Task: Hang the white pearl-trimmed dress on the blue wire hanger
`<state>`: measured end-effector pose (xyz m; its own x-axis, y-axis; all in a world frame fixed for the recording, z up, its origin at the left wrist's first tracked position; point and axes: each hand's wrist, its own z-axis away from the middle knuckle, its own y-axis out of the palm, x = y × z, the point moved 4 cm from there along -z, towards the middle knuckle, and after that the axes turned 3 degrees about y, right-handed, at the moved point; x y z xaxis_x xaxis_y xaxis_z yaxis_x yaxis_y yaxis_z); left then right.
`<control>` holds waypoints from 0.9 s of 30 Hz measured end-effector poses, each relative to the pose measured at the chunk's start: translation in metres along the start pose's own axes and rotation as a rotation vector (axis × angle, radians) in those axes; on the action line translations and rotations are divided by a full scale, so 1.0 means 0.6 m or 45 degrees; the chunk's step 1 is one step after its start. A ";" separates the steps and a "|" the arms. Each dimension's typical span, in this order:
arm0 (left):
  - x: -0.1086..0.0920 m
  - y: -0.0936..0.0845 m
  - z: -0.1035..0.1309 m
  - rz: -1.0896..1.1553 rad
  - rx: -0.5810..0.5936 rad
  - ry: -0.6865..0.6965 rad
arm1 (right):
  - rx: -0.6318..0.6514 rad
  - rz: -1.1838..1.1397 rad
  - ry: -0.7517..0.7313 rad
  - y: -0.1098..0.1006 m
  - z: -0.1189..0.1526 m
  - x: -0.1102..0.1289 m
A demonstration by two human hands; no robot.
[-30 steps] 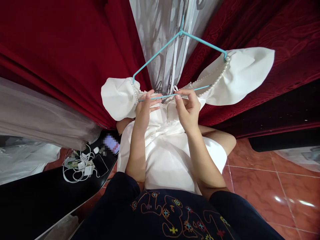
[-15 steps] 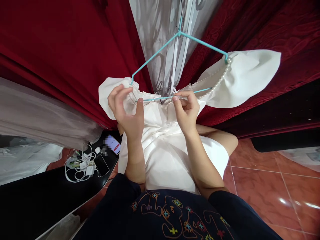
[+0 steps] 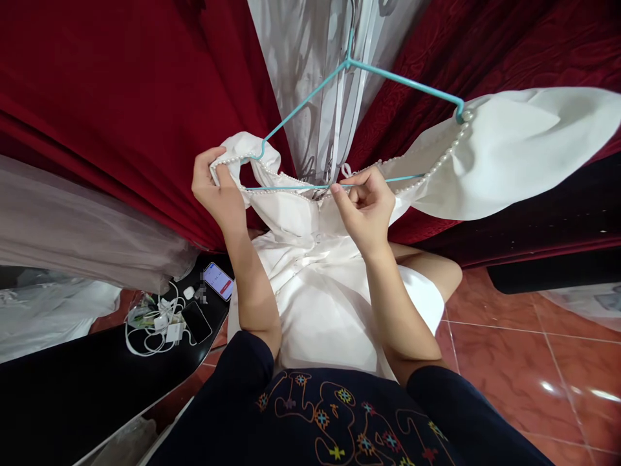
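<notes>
A white dress (image 3: 334, 310) with a pearl-trimmed neckline lies over my lap, its upper part raised on a light blue hanger (image 3: 407, 84). My left hand (image 3: 218, 188) is closed on the pearl edge of the left sleeve (image 3: 250, 145), by that end of the hanger. At the middle of the neckline, my right hand (image 3: 366, 207) pinches the hanger's lower bar between thumb and fingertips. The puffed right sleeve (image 3: 524, 149) hangs from the hanger's other end and spreads to the right.
Red curtains (image 3: 121, 97) and white hanging fabric (image 3: 295, 77) stand in front. On a black bench (image 3: 97, 388) at left lie a lit phone (image 3: 218, 281), a dark phone (image 3: 196, 322) and tangled white cables (image 3: 145, 349). Red tiles (image 3: 499, 336) cover the floor at right.
My left hand has moved left and up from the hanger bar and closed on the left sleeve's edge. The right sleeve has swung farther right. My right hand stays near the bar's middle.
</notes>
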<state>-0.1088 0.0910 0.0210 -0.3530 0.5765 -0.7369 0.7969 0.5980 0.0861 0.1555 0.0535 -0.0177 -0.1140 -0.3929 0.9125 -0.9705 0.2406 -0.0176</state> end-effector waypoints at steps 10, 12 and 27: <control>0.114 -0.083 -0.017 -0.068 0.017 -0.283 | 0.076 -0.059 0.067 0.000 -0.005 -0.001; 0.105 -0.076 0.015 -0.042 0.192 -0.316 | 0.079 -0.084 0.065 0.004 -0.007 -0.001; 0.006 0.046 0.133 0.531 0.555 -0.546 | 0.066 -0.113 0.056 0.013 0.000 0.008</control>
<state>-0.0487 0.0653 -0.0326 0.1730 0.3861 -0.9061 0.9769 0.0500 0.2079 0.1472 0.0535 -0.0132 -0.0188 -0.3713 0.9283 -0.9862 0.1598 0.0439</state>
